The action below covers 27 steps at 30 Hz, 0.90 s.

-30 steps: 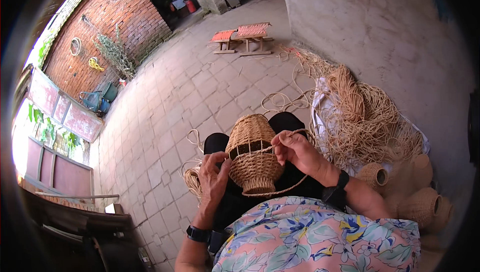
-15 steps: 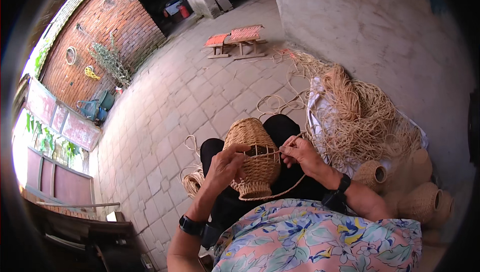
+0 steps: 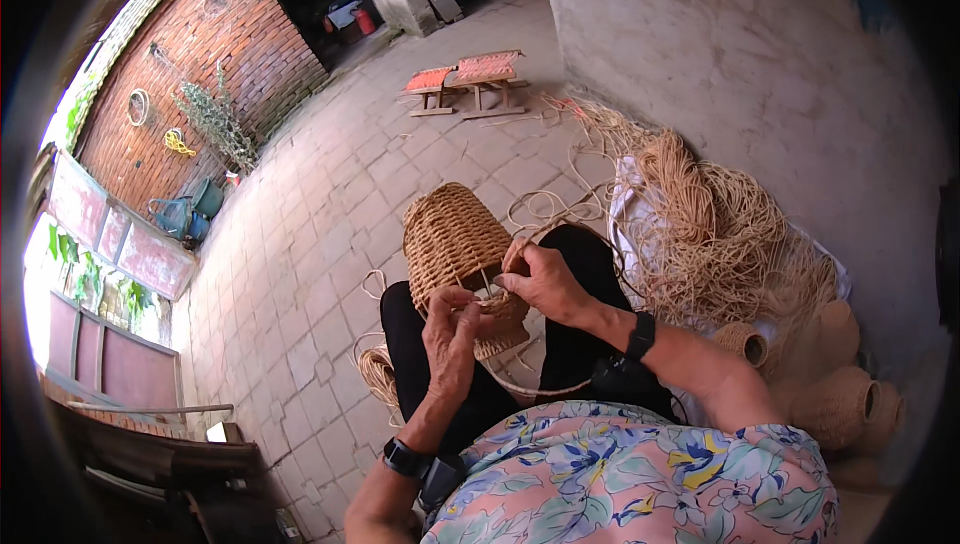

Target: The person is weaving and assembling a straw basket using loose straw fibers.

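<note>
A tan woven basket (image 3: 455, 232) is tilted over my dark-trousered lap, its broad closed end pointing away to the left. Around its middle runs a gap where bare upright stakes show, with a narrower woven band on the near side. My left hand (image 3: 450, 342) grips the basket at the near edge of that gap, thumb and fingers bent together. At the gap's right side, my right hand (image 3: 556, 284) pinches a strand of cord against the stakes; its fingertips partly cover it. A length of the cord (image 3: 535, 390) loops below the basket across my lap.
Right of my knees, a large heap of loose cord (image 3: 715, 229) lies on white sheeting by a plaster wall. Several small woven baskets (image 3: 838, 406) lie nearer me. A cord coil (image 3: 377, 374) rests beside my left leg. Two low stools (image 3: 487, 69) stand farther off on the paving.
The basket has been lifted and tilted up to the left. My right hand has come in leftward, close to my left hand, and the cord between them is no longer stretched out.
</note>
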Motion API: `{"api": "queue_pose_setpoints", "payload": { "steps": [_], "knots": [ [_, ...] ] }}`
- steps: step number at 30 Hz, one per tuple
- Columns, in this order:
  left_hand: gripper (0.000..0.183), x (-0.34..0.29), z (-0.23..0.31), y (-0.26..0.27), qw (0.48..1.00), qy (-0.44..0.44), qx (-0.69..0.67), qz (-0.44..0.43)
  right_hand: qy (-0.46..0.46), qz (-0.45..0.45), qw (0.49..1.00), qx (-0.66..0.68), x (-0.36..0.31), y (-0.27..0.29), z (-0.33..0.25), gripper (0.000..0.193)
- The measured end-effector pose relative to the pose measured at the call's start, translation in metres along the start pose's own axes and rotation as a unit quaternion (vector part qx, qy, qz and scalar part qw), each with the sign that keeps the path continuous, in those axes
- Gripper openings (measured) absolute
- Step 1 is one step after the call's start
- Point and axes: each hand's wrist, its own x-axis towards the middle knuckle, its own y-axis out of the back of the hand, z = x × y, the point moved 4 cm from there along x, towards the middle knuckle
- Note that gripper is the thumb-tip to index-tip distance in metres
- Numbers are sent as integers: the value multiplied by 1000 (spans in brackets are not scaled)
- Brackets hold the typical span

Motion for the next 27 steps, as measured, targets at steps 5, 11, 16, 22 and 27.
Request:
{"api": "queue_pose_setpoints", "payload": {
  "steps": [5,11,16,22,27],
  "knots": [
    [23,-9,-15,-10,999,29,18,-34,-83,49,964,-248,-2,-9,17,20],
    [27,-12,-26,-6,998,42,-5,-37,-70,47,927,-366,-14,-17,22,21],
    [26,-10,-28,3,994,70,-86,-2,-134,17,986,-98,-14,-11,47,20],
    [27,-8,-27,8,993,94,-68,-33,-97,44,983,-147,-28,28,68,18],
    [19,-6,-9,10,993,32,108,-25,-131,145,935,-295,-44,118,138,21]
  ]
}}
